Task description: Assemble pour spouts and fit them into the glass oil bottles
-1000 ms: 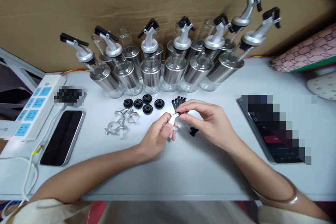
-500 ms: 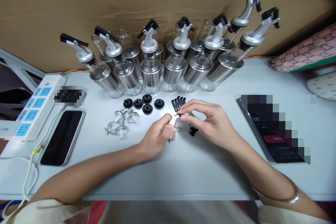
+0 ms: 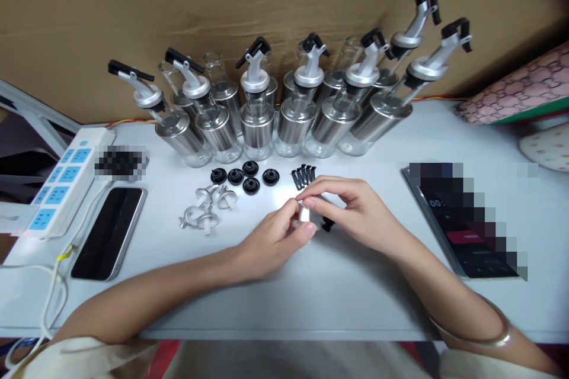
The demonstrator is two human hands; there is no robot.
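Head view: a silver spout [image 3: 304,213] is held above the counter [image 3: 311,302], midway between its left and right edges. It is gripped in the left hand [image 3: 278,231], with the thumb laid along its lower part. Its upper end is pinched between the thumb and index finger of the right hand [image 3: 351,210]; whether a small part is held there as well cannot be told. Further silver spouts [image 3: 207,220] are grouped to the left, and five black stoppers [image 3: 251,186] are laid out beyond them. A row of black levers [image 3: 299,179] is set just past the right fingertips; small black pieces [image 3: 328,225] are partly hidden beneath that hand. Bottles [image 3: 258,130] are ranged along the far edge, the front ones fitted with spouts. A power strip [image 3: 66,189] is placed along the left edge, with a phone [image 3: 109,234] beside it
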